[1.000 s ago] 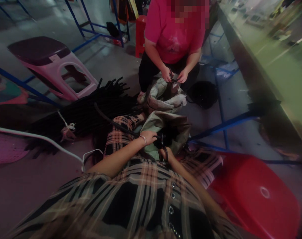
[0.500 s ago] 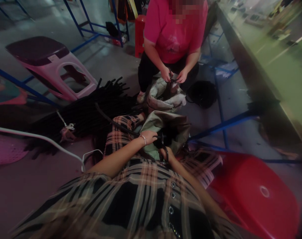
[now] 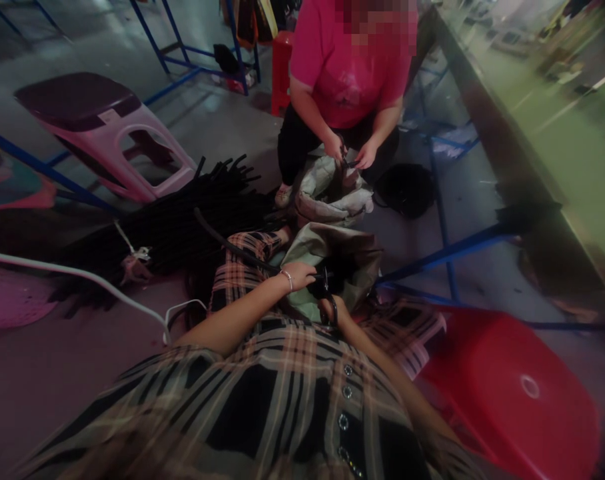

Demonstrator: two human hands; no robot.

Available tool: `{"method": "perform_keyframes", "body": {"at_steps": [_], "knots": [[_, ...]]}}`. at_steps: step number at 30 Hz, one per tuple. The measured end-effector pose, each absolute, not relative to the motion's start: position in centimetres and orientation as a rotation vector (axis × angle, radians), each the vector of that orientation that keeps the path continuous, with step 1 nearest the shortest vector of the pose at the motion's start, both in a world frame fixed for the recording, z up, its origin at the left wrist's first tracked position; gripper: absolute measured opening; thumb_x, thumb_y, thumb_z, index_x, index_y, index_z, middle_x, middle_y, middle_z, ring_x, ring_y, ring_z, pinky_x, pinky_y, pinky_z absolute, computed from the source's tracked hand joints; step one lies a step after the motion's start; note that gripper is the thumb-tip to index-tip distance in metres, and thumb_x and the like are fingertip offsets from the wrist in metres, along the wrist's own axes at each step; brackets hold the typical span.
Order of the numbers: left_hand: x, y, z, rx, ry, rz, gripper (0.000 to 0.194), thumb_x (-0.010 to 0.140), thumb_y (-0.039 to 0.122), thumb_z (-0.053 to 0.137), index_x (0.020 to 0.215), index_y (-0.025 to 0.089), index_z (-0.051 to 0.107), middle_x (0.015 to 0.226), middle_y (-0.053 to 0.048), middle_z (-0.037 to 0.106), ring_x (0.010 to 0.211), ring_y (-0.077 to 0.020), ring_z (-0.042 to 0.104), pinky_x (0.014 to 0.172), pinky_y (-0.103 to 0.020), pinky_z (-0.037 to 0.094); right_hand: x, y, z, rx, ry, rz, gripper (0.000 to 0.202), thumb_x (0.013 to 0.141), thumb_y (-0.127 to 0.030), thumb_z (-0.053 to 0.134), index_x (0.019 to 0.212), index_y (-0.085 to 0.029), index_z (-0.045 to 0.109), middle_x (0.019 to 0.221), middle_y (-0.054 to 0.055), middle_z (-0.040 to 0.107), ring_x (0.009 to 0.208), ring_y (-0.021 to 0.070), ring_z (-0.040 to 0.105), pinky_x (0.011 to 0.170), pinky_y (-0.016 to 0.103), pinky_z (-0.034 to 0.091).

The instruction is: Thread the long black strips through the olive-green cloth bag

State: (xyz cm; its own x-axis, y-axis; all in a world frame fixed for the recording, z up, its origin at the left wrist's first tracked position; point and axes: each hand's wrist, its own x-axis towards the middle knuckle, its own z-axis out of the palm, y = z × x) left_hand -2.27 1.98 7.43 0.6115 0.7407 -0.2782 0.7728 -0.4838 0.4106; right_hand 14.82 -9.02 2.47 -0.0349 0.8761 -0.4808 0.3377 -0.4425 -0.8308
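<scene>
Tube point(image 3: 242, 255) in left hand point(image 3: 298, 275), scissors point(image 3: 335, 309) in right hand point(image 3: 328, 308), above one green-grey sack point(image 3: 302, 253)

One long table point(image 3: 547, 133) runs along the right side. One person in a pink shirt point(image 3: 350, 73) crouches opposite, two hands together on a small dark piece. Three stools stand around: one red stool point(image 3: 522, 400) at near right, one pink stool with a dark top point(image 3: 77, 100) at left, one small red stool point(image 3: 281, 73) behind the person. One bundle of black tubes point(image 3: 182, 220), too many to count, lies on the floor at left. Two sacks are open: the green-grey one under the wearer's hands and one pale sack point(image 3: 332, 207) just beyond it.

The single tube slants over the wearer's knee toward the green-grey sack's mouth; the left hand is closed around it, near its end. The right hand is curled round the handles of the one pair of scissors, blades beside that end; how wide they stand, I cannot tell. One bracelet point(image 3: 288, 281) circles the left wrist.
</scene>
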Motion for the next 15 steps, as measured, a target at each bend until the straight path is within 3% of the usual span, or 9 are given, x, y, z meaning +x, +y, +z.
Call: {"method": "perform_keyframes", "body": {"at_steps": [10, 15], "knots": [[-3.5, 2.7, 8.4, 2.394, 1.159, -0.115, 0.031, 0.083, 0.039, 0.052, 0.108, 0.031, 0.069, 0.109, -0.001, 0.069, 0.102, -0.0213, 0.061, 0.082, -0.028, 0.045, 15.0, -8.5, 2.4, -1.713, -1.234, 1.519, 0.016, 0.073, -0.033, 0.049, 0.068, -0.018, 0.052, 0.056, 0.000, 0.057, 0.050, 0.0121, 0.054, 0.049, 0.021, 0.041], [-3.3, 2.6, 8.3, 2.411, 1.162, -0.136, 0.032, 0.086, 0.039, 0.049, 0.110, 0.031, 0.068, 0.109, 0.000, 0.070, 0.102, -0.0200, 0.062, 0.081, -0.026, 0.045, 15.0, -8.7, 2.3, -1.831, -1.216, 1.483, 0.019, 0.075, -0.034, 0.051, 0.063, -0.018, 0.050, 0.048, -0.001, 0.051, 0.041, 0.0107, 0.047, 0.041, 0.020, 0.034]]}}
